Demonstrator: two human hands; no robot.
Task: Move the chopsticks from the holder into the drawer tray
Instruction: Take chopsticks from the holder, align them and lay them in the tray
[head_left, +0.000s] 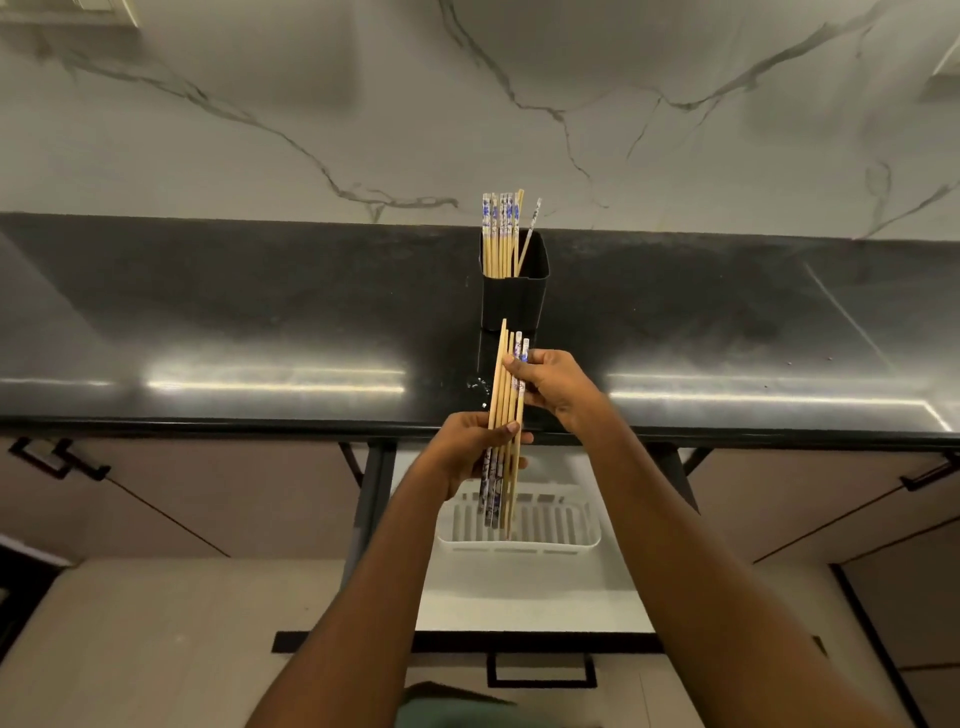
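A black square holder (514, 304) stands on the dark countertop, with several bamboo chopsticks (501, 236) with blue-and-white ends upright in it. Both hands grip a bundle of several chopsticks (503, 387) above the counter's front edge. My left hand (470, 452) clasps the bundle's lower part and my right hand (558, 387) pinches its upper part. Some chopsticks in the bundle point patterned end up, others patterned end down. Below the bundle a white slotted tray (566, 530) lies in the open drawer, its left part hidden behind my left arm.
The black glossy countertop (260, 322) runs left to right below a marble backsplash (311, 104). The open drawer (519, 597) has a white floor and a black front handle. Closed cabinet doors with dark handles flank it on both sides.
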